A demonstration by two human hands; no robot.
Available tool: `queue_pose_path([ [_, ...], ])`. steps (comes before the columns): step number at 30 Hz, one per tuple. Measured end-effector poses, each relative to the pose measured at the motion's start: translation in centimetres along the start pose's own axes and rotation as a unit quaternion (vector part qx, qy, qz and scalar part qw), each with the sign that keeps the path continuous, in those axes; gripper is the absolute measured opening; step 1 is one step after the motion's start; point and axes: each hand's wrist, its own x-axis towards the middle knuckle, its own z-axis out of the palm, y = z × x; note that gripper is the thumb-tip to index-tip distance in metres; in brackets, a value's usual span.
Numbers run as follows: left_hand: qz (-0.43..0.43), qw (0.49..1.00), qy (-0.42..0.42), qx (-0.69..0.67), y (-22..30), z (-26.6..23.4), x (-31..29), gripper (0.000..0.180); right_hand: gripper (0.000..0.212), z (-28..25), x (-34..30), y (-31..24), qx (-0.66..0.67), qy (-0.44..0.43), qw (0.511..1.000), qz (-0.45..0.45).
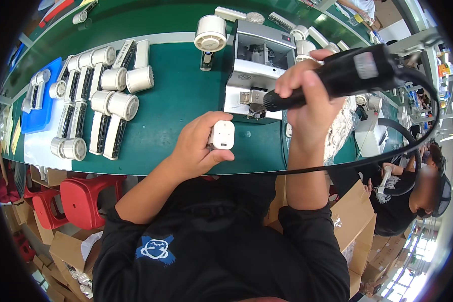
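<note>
My left hand (192, 145) is closed round a white handheld fan (223, 135) above the near edge of the bench. The fan's end face points up, showing small holes and a dark slot; the rest is hidden by my fingers or out of sight. In my right hand (313, 100) is a black electric screwdriver (345, 75), gripped round its body and tilted down to the left. Its tip meets the metal outlet at the front of a grey screw feeder (241, 75). Whether a screw sits on the bit is too small to tell.
Several white fans (110, 103) lie in rows at the left, beside a blue tray (36, 117). Another fan (210, 35) stands left of the feeder. A black cable (357, 162) loops below my right wrist. White parts (337, 133) lie heaped at right. A co-worker (395, 201) sits beyond.
</note>
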Motion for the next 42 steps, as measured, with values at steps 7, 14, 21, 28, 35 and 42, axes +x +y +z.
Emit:
queue_pose_path([
  [7,0.011,1.000,-0.003,0.011,0.0,-0.2,0.0,0.064,0.032,0.2,-1.6,0.8,0.006,0.011,0.998,0.055],
  [14,0.019,1.000,-0.012,0.019,0.3,0.1,0.2,0.062,0.046,1.3,-1.9,-2.9,0.087,-0.040,0.995,-0.014],
  [21,0.022,0.999,-0.016,0.026,-0.4,0.4,0.2,0.060,0.045,4.0,0.0,-3.6,0.150,-0.131,0.980,-0.020],
  [28,0.001,1.000,-0.022,0.020,-0.2,-0.2,0.2,0.059,0.038,4.9,0.2,-3.0,0.186,-0.109,0.976,0.003],
  [35,-0.012,0.998,-0.054,0.011,0.8,-0.6,0.5,0.057,0.041,5.2,-0.4,-3.9,0.167,-0.042,0.985,0.014],
  [42,-0.116,0.983,-0.112,0.089,1.8,-4.3,-1.4,0.060,0.065,2.5,-0.5,-6.4,0.192,-0.036,0.971,-0.140],
])
